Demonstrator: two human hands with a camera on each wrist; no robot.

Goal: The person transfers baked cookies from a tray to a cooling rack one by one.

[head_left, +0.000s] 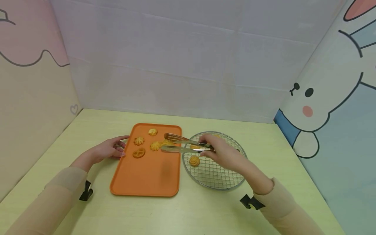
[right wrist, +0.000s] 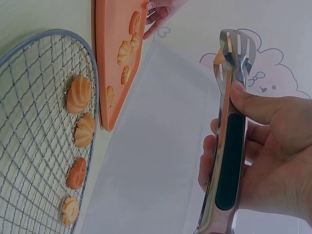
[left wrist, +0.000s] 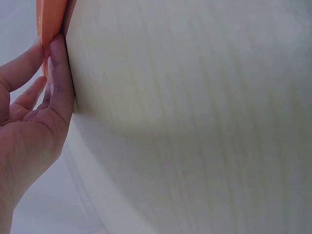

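My right hand (head_left: 224, 153) grips metal serving tongs (right wrist: 229, 151) with dark green handle panels, thumb on one arm and fingers round the other. In the head view the tongs reach left over the tray's right edge, tips apart. An orange patch shows near their slotted tip in the right wrist view; I cannot tell if it is a reflection. My left hand (head_left: 107, 149) pinches the left rim of an orange tray (head_left: 147, 179), seen close in the left wrist view. Several cookies lie on the tray's far half, among them a pretzel-like one (head_left: 139, 152) and a flower-shaped one (head_left: 139, 140).
Right of the tray stands a round wire rack (head_left: 217, 178). It bears several cookies, including a swirled one (head_left: 194, 161) and a reddish oval one (right wrist: 77, 173). The pale wooden table (head_left: 194, 212) ends at walls behind and on both sides.
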